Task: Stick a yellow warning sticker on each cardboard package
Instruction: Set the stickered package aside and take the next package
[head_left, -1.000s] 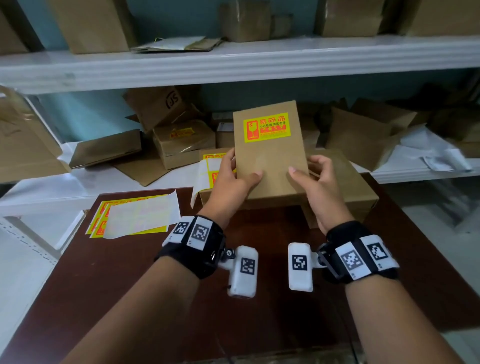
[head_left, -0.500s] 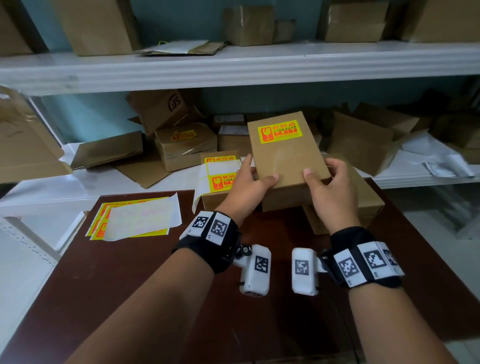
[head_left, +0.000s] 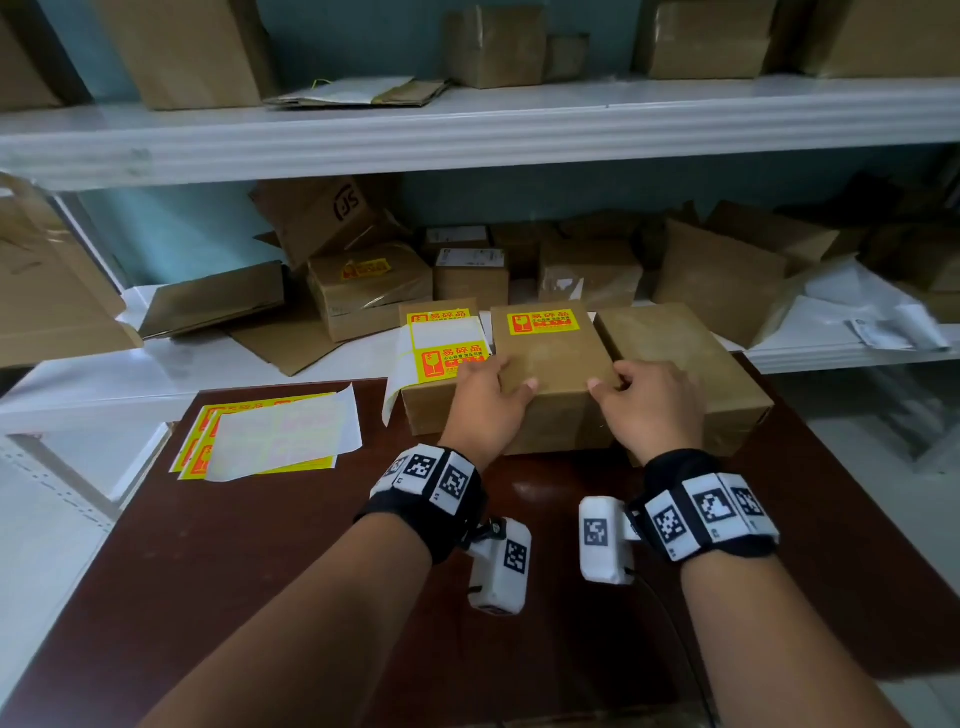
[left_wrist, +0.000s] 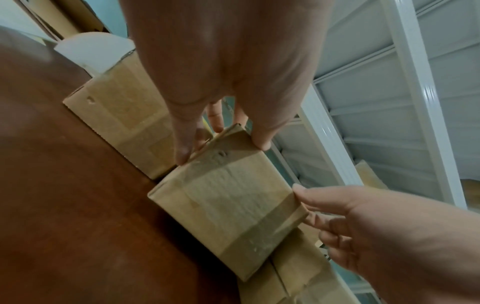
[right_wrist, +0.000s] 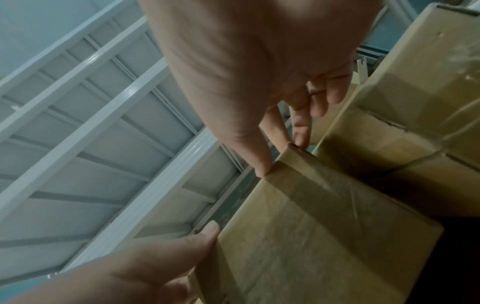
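Now, held package: the middle cardboard package (head_left: 550, 364), with a yellow warning sticker (head_left: 543, 322) at its far end, sits low on the brown table (head_left: 260, 545).
Change: half a second ago this package was raised and tilted above the others; it has since come down level between them.
Left hand: the left hand (head_left: 485, 402) grips the package's near left corner, thumb on top, fingers curled down its left side.
Right hand: the right hand (head_left: 649, 405) holds the near right corner, thumb on the top edge; its fingers (right_wrist: 301, 127) curl behind the right side.
Neighbour to the left of the package: a sheet-covered box (head_left: 431, 410) touches or nearly touches it; a partly peeled sticker sheet (head_left: 441, 353) lies across its top.
Neighbour to the right of the package: a plain box (head_left: 691, 364) just beside it, no sticker on the visible top.
Further left of the package: a stack of sticker sheets (head_left: 270, 436) on the table, well apart.
Hidden: the package's underside; whether it rests fully on the table cannot be told.
Hard to read: fine print on the sticker; boxes on the shelf (head_left: 467, 130) behind are blurred.
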